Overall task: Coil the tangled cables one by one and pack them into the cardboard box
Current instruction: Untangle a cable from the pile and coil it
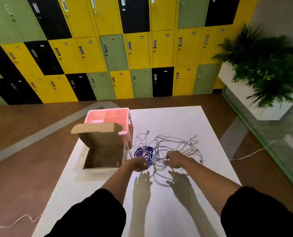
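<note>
A tangle of white cables (173, 149) lies spread over the middle of the white table (168, 120). An open cardboard box (103, 151) with its lid raised stands to the left of the tangle, and its inside looks bare. My left hand (138, 164) hovers at the tangle's near left edge, fingers curled on a cable strand. My right hand (175, 159) is over the near middle of the tangle, pinching a white cable. Both hands are raised above the table, casting shadows in front.
A pink divided tray (123, 132) stands behind the box. A round purple object (144, 153) lies under the cables. Coloured lockers (108, 53) fill the far wall, a planter (262, 79) stands right, and loose cords (251, 153) trail on the brown floor.
</note>
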`<state>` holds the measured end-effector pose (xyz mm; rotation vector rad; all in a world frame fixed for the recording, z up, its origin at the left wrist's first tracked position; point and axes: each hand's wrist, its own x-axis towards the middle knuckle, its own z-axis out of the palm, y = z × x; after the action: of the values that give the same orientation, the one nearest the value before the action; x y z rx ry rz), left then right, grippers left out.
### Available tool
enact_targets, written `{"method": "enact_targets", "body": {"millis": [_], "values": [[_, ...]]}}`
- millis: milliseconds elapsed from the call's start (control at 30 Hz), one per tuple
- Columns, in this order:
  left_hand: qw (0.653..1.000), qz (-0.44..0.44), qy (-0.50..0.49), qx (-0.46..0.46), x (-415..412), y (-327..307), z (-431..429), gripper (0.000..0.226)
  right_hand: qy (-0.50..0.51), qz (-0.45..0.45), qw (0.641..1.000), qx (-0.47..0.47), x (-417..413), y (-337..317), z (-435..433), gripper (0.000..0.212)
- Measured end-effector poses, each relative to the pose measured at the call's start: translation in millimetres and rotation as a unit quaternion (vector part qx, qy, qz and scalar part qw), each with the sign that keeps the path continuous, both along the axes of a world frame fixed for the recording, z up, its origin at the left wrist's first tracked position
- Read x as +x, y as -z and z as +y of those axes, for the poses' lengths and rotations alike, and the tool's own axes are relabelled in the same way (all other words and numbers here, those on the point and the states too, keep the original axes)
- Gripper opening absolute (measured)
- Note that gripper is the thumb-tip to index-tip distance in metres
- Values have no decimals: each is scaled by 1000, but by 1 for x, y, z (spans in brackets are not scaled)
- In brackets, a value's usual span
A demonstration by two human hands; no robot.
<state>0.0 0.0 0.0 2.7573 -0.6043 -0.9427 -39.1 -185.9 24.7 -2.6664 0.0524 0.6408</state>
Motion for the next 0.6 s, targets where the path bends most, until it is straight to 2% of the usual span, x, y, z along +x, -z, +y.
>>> {"method": "enact_targets", "body": {"millis": [100,267,367,500,600], "values": [[1000,8,-18,11,-10,12,-1,41,26,10,999,31,-7,14,3,37],[993,-9,-80,-88,-9,14,-6,15,72,-14,994,79,-4,23,0,29],[988,-27,-89,-125,6,-1,-7,12,104,-31,989,96,6,19,-6,32],[976,-28,-99,-190,28,-41,-12,28,130,-81,980,127,18,1,-10,23],[964,6,-101,-245,38,-76,-17,30,121,-137,967,180,26,-19,-1,32]]}}
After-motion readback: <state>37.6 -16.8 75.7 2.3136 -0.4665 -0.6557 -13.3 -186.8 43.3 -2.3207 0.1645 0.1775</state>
